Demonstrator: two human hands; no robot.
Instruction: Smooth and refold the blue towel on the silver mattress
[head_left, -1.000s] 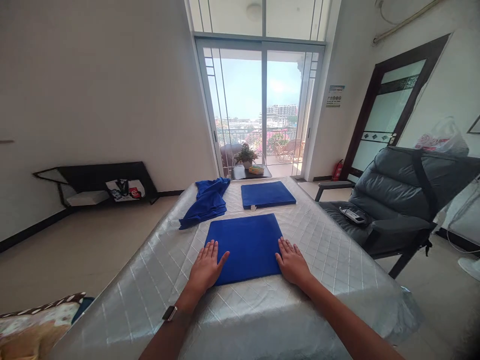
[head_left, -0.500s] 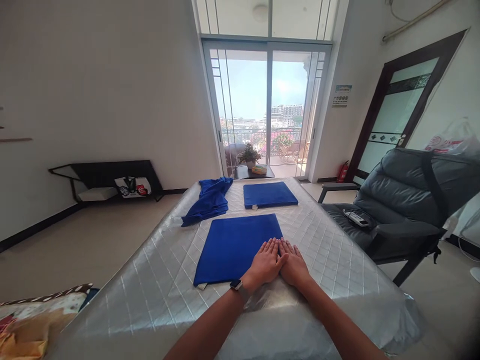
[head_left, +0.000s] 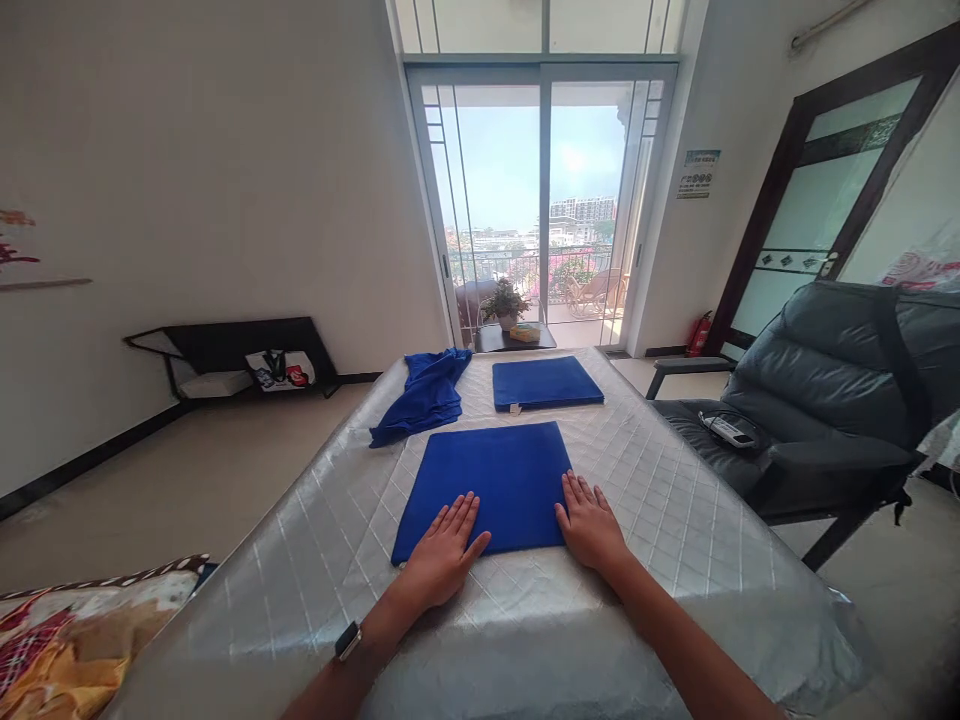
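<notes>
A flat, folded blue cloth (head_left: 499, 470) lies on the quilted mattress (head_left: 315, 560) in front of me. My left hand (head_left: 444, 545) rests flat on its near edge, left of the middle, with the thumb held out. At its right edge my right hand (head_left: 590, 520) lies flat, fingertips touching the border and palm over the mattress. Both hands are open and grip nothing. Farther back sits a second folded blue cloth (head_left: 547, 382) with a small white tag. Beside it on the left is a crumpled blue cloth (head_left: 424, 393).
A dark reclining armchair (head_left: 832, 370) with a power strip (head_left: 726, 431) on its seat stands to the right. Beyond the mattress, a small table (head_left: 487, 339) holds a potted plant (head_left: 505, 300). Patterned bedding (head_left: 82, 640) lies at the lower left.
My left hand has slid left along the near edge of the cloth, away from my right hand. The right hand stays near the right edge. The view has shifted slightly.
</notes>
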